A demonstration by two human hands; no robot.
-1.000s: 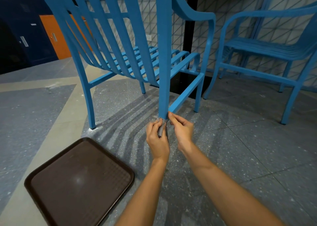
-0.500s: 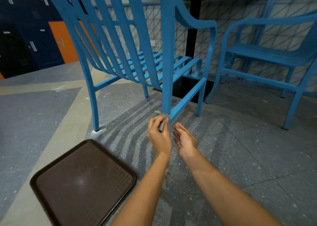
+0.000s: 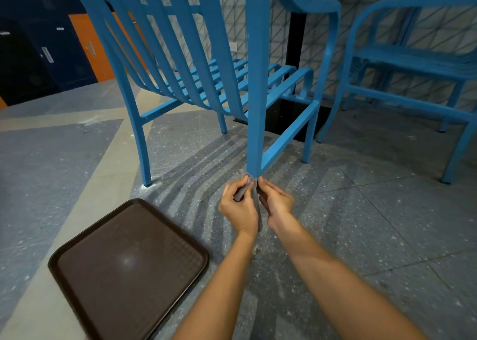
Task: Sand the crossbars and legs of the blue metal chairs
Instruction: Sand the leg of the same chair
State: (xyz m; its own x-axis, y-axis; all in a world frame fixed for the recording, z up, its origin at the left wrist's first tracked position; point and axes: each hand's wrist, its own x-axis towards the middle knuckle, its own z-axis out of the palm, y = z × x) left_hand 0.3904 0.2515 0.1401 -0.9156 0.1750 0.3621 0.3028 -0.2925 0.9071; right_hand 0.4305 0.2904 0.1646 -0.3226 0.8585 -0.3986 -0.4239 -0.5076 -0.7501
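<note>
A blue metal chair stands close in front of me, its near rear leg [image 3: 256, 107] running straight down to the floor. A side crossbar [image 3: 289, 135] meets that leg near its foot. My left hand [image 3: 238, 205] and my right hand [image 3: 276, 202] are together at the foot of the leg. Both pinch a strip of grey sandpaper [image 3: 254, 195] wrapped around the leg's bottom end. A loose tail of the strip hangs down between my wrists. The leg's foot itself is hidden behind my fingers.
A dark brown plastic tray [image 3: 129, 262] lies on the speckled grey floor at lower left. A second blue chair [image 3: 413, 63] stands at the right by a tiled wall. A black post [image 3: 296, 45] rises behind the near chair. White dust is scattered over the floor.
Half a second ago my right hand had dropped away from the leg; it has come back up to the leg's foot beside my left hand. The view has shifted slightly.
</note>
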